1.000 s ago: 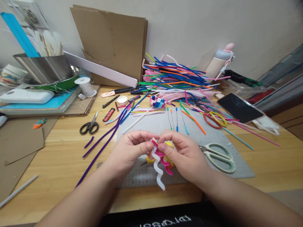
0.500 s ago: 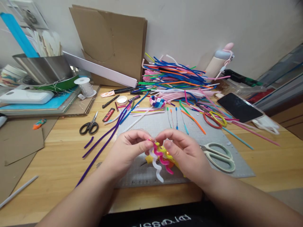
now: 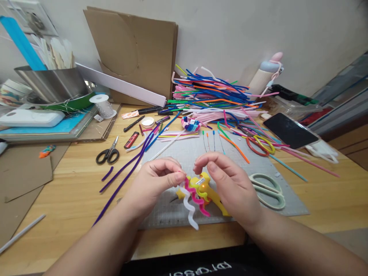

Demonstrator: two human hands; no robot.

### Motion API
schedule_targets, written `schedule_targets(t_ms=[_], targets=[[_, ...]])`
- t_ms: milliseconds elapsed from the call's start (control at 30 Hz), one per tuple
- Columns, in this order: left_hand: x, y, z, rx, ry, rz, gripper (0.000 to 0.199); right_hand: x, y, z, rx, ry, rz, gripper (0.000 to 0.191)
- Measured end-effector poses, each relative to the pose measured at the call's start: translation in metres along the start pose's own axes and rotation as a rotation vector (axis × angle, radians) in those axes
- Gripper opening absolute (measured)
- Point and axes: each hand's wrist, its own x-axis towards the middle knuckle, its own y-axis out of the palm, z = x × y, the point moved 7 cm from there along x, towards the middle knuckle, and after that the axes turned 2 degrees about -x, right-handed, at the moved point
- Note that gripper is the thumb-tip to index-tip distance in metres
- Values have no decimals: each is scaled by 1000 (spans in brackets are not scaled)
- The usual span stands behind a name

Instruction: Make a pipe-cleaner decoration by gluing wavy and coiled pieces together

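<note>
Head view: the upper ends of a wavy white fuzzy stem [image 3: 189,207] and a wavy magenta fuzzy stem [image 3: 197,198] are pinched in the grip of the left hand [image 3: 149,186], between thumb and forefinger. A curly yellow-green stem [image 3: 202,195] hangs close beside them. The stems are suspended over the middle of a grey rectangular cutting mat [image 3: 290,201], with the white tip seen at the mat's near edge. The grip of the right hand [image 3: 234,184] is released; a gap is left between its fingers and the stems. Below the gap, a yellow gun-shaped plastic tool [image 3: 220,201] is laid on the mat. Right-hand travel is bordered by pale-green scissor handles [image 3: 267,191], near the mat's right side. To the left, a stretch of wooden worktop [image 3: 74,191] is crossed by long purple fuzzy stems [image 3: 122,178]. The far edge is lined by a multicoloured heap of fuzzy stems [image 3: 212,94].
</note>
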Motion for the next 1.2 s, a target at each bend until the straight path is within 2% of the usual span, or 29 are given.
schedule_targets(t_ms=[100, 200, 367, 500, 567, 633, 733, 800, 900, 1000, 1133, 1200], targets=[[0, 1, -3, 19, 22, 5, 6, -1, -3, 0, 14, -14, -50, 16], [-1, 1, -4, -5, 9, -21, 8, -2, -14, 5, 67, -92, -212, 14], [-1, -4, 0, -125, -57, -123, 14, -5, -35, 17, 198, -279, -517, 16], [1, -12, 5, -246, -127, -235, 22, -6, -43, 23, 228, -337, -603, 13], [2, -19, 8, -282, -155, -311, 24, -4, -42, 24, 223, -349, -545, 10], [4, -25, 9, -269, -141, -369, 24, -1, -34, 23, 167, -340, -400, 9], [5, -30, 7, -164, -79, -390, 21, 5, -11, 11, -105, -206, -93, 12], [5, -28, 4, -53, -47, -377, 22, 6, 0, 0, -280, -104, 38, 13], [4, -18, 1, 87, -35, -296, 22, 8, 5, -5, -372, -55, 90, 13], [4, -7, 1, 124, -36, -209, 23, 10, 9, -8, -365, 23, 141, 11], [4, -2, 5, 120, -42, -162, 24, 6, 16, -23, -184, 283, 253, 21], [5, -1, 8, 117, -53, -131, 24, 4, 20, -28, -74, 351, 291, 25]])
